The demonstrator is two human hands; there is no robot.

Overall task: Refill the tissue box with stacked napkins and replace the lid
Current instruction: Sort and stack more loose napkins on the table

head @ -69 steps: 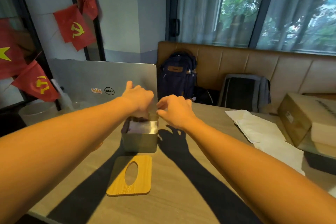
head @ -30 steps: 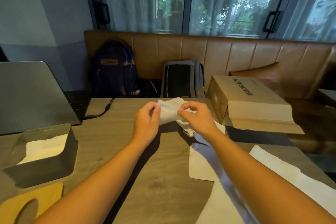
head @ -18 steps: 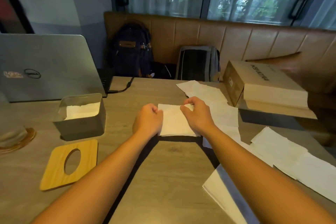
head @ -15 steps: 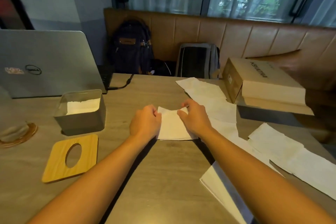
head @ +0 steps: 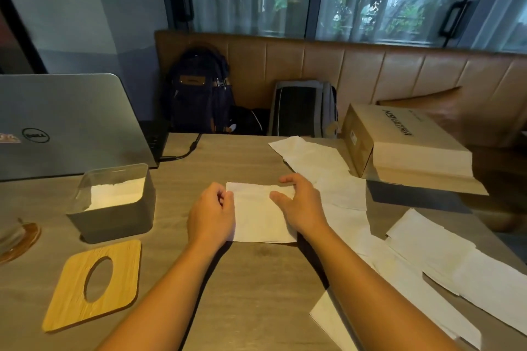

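Napkin (head: 261, 215): flat on worktop (head: 256, 293), centre; my left hand (head: 212, 215) pinches its edge, my right hand (head: 299, 205) lies spread on it. Tissue box (head: 114, 222), left: open, part-filled. Lid (head: 71, 299): off, not yet replaced. Loose napkins (head: 427, 251), right: to stack.

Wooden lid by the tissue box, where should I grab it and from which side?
The wooden lid lies flat on the table, so its outer edges give little to pinch. Probably best: come from above with the left hand and pinch the rim of its oval hole, finger through, thumb on top.
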